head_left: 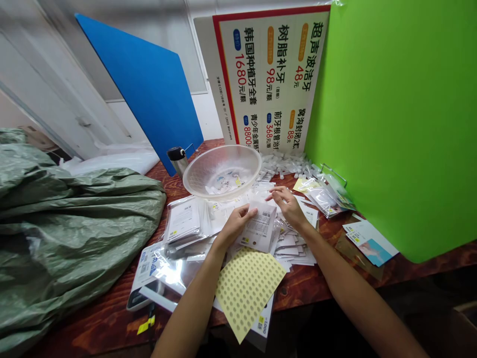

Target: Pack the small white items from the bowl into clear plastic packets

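White packet [263, 228] pinched by the left hand [235, 223] near the worktop's front edge [303, 288]: best held flat; right hand [289, 206] narrowed, contents unclear.

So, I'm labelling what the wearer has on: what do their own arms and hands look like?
The left hand and right hand are ungloved, with slender fingers. The left forearm and right forearm are slim, tapering towards the wrists, with no sleeve, watch or bracelet visible. Any rings are too small to tell.
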A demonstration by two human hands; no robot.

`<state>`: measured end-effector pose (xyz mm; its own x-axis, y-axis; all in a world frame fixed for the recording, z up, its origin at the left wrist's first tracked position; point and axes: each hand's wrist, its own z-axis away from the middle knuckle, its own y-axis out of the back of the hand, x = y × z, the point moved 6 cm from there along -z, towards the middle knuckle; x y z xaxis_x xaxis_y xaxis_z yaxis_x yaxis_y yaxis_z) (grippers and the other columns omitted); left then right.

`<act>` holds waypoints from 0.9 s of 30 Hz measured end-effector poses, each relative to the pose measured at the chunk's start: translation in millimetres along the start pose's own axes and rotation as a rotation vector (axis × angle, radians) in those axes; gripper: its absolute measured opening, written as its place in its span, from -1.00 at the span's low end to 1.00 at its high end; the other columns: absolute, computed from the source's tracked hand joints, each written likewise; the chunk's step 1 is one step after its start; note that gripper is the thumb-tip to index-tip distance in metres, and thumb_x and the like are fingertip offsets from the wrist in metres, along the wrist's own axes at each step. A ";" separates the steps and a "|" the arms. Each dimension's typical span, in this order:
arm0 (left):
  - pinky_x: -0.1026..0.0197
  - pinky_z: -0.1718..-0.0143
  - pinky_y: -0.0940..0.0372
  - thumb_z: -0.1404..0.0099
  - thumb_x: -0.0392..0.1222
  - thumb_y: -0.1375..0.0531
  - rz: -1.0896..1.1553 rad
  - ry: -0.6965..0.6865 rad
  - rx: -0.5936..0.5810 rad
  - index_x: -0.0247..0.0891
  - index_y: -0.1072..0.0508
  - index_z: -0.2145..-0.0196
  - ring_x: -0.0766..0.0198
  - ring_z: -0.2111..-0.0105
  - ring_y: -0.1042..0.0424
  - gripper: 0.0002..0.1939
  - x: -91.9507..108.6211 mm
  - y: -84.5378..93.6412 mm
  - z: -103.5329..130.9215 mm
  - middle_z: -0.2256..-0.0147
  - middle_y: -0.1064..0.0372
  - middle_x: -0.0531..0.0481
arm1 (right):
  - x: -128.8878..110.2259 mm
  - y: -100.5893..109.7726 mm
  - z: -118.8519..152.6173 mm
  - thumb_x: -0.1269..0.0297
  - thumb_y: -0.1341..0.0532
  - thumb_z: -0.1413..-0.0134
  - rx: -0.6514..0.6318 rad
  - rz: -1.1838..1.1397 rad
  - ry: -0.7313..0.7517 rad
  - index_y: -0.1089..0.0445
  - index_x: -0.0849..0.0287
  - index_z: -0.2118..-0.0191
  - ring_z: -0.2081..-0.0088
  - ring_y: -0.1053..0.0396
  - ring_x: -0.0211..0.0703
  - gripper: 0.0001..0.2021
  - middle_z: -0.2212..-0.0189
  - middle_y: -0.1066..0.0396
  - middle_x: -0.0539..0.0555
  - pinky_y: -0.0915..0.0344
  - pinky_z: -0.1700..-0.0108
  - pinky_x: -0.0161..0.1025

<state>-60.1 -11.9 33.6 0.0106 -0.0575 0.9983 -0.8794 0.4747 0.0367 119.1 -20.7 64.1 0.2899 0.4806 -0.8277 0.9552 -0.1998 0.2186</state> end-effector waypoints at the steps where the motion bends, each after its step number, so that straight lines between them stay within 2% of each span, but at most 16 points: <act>1: 0.26 0.30 -0.22 -0.20 0.20 -0.29 -0.014 -0.007 0.002 -0.34 -0.55 0.24 0.23 0.36 -0.36 -0.52 0.9 -0.1 0.0 0.33 -0.45 -0.02 | 0.6 -2.9 0.5 -0.23 -0.11 -0.26 -0.034 0.005 -0.002 -0.58 0.09 0.35 -0.06 -0.34 0.04 -0.49 0.09 -0.42 0.15 -0.15 -0.21 0.02; 4: 0.26 0.31 -0.21 -0.21 0.21 -0.28 -0.054 -0.024 -0.014 -0.35 -0.55 0.27 0.23 0.37 -0.35 -0.52 3.0 -1.3 0.3 0.35 -0.45 -0.02 | 1.2 -10.4 2.4 -0.24 -0.12 -0.24 -0.113 0.001 -0.004 -0.58 0.09 0.40 -0.09 -0.32 0.08 -0.47 0.04 -0.44 0.16 -0.13 -0.22 0.07; 6: 0.26 0.32 -0.21 -0.21 0.21 -0.27 -0.064 -0.023 -0.030 -0.35 -0.56 0.27 0.23 0.37 -0.34 -0.51 3.4 -2.2 0.6 0.34 -0.45 -0.02 | -0.6 -10.1 2.8 -0.22 -0.11 -0.26 -0.107 0.000 0.003 -0.58 0.09 0.39 -0.09 -0.32 0.07 -0.48 0.03 -0.44 0.16 -0.14 -0.23 0.07; 9: 0.25 0.28 -0.21 -0.22 0.20 -0.26 -0.074 -0.013 -0.051 -0.35 -0.56 0.23 0.21 0.34 -0.36 -0.51 3.3 -3.3 1.1 0.33 -0.46 -0.03 | -5.3 -2.8 2.1 -0.18 -0.10 -0.29 -0.032 -0.008 0.028 -0.58 0.06 0.22 -0.11 -0.32 0.03 -0.54 0.03 -0.41 0.15 -0.15 -0.23 0.02; 12: 0.24 0.26 -0.22 -0.23 0.21 -0.25 -0.098 -0.003 -0.088 -0.34 -0.55 0.24 0.20 0.33 -0.36 -0.51 2.4 -5.5 1.6 0.34 -0.46 -0.03 | -7.7 -1.2 1.5 -0.14 -0.09 -0.33 -0.041 -0.009 0.057 -0.56 0.02 0.06 -0.13 -0.31 0.01 -0.57 0.01 -0.41 0.13 -0.12 -0.26 0.00; 17: 0.24 0.34 -0.21 -0.20 0.24 -0.26 -0.137 -0.005 -0.025 -0.36 -0.52 0.32 0.22 0.39 -0.33 -0.49 1.1 -2.0 0.5 0.38 -0.43 -0.03 | -2.8 -7.7 2.3 -0.16 -0.09 -0.31 -0.120 0.004 0.035 -0.62 0.05 0.25 -0.13 -0.29 0.04 -0.53 0.01 -0.43 0.14 -0.08 -0.27 0.04; 25: 0.23 0.36 -0.24 -0.17 0.26 -0.28 -0.117 -0.011 -0.076 -0.34 -0.56 0.30 0.15 0.37 -0.39 -0.48 -1.1 -5.1 -2.3 0.40 -0.47 -0.04 | -2.8 -12.5 3.5 -0.20 -0.15 -0.24 -0.253 -0.061 -0.024 -0.61 0.08 0.29 -0.23 -0.22 0.05 -0.53 -0.15 -0.35 0.14 -0.05 -0.31 0.03; 27: 0.20 0.33 -0.28 -0.16 0.27 -0.29 -0.090 -0.015 -0.055 -0.33 -0.56 0.27 0.11 0.34 -0.42 -0.47 -0.8 -4.3 -2.8 0.38 -0.50 -0.05 | -4.3 -9.4 1.6 -0.17 -0.19 -0.21 -0.246 -0.052 -0.031 -0.59 0.08 0.27 -0.27 -0.18 0.05 -0.57 -0.19 -0.31 0.14 -0.05 -0.31 0.03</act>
<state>-55.0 -11.4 32.8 0.0808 -0.1154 0.9900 -0.8476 0.5147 0.1292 108.7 -22.3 64.8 0.2413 0.4574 -0.8559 0.9559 0.0401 0.2910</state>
